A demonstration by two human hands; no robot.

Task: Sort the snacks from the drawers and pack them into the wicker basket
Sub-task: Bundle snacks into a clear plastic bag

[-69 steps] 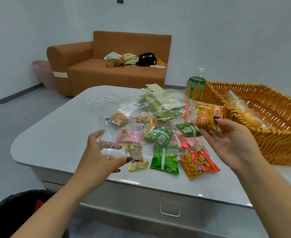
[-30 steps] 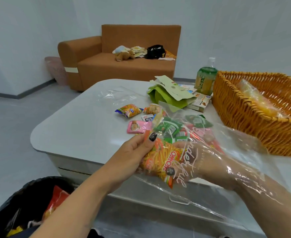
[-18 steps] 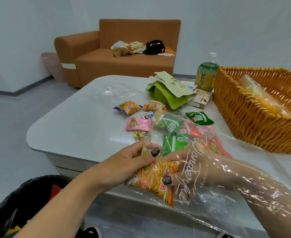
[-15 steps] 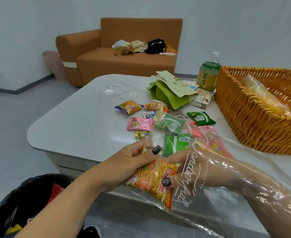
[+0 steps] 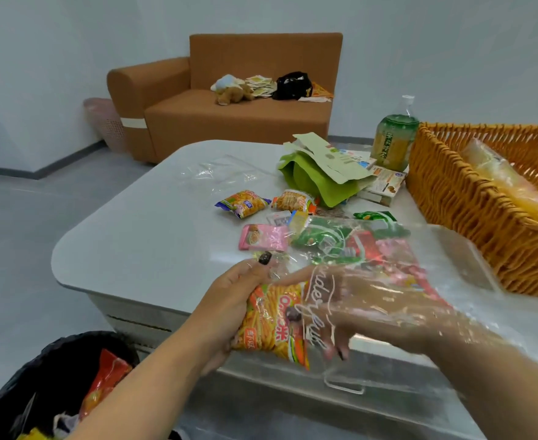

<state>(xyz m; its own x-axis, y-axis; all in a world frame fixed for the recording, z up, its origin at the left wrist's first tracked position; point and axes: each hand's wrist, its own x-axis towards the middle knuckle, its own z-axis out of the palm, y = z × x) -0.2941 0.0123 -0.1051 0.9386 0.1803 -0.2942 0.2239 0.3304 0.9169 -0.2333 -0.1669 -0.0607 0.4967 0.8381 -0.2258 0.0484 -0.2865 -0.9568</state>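
Pale walls and a grey floor frame a brown sofa (image 5: pixel 236 100) at the back; nearer, a white table (image 5: pixel 140 236) carries the snacks. At bottom left a black bin (image 5: pixel 55 376) stands below the table's near edge, wrappers inside it.

Over the near edge the left hand (image 5: pixel 229 312) grips the orange stick-snack pack (image 5: pixel 274 322) from its left side, thumb on top. The right hand (image 5: pixel 356 306) is inside a clear bag (image 5: pixel 420 281) with white lettering, fingers curled round the pack's right end through or within the film; I cannot tell exactly which.

Mid-table lie loose packets: an orange-and-blue one (image 5: pixel 242 203), a pink one (image 5: pixel 263 237), green ones (image 5: pixel 321 238) partly under the bag. Toward the far edge sit a green pouch (image 5: pixel 312 179) with torn card, a small box (image 5: pixel 385 184) and a bottle (image 5: pixel 393 141). At the right edge the wicker basket (image 5: pixel 470 198) holds one yellowish bagged item (image 5: pixel 508 182).

The step seems to be bagging the stick pack. Next, the left hand should push it deeper and let go while the right draws out, holding the bag mouth open, before the filled bag goes across to the basket.
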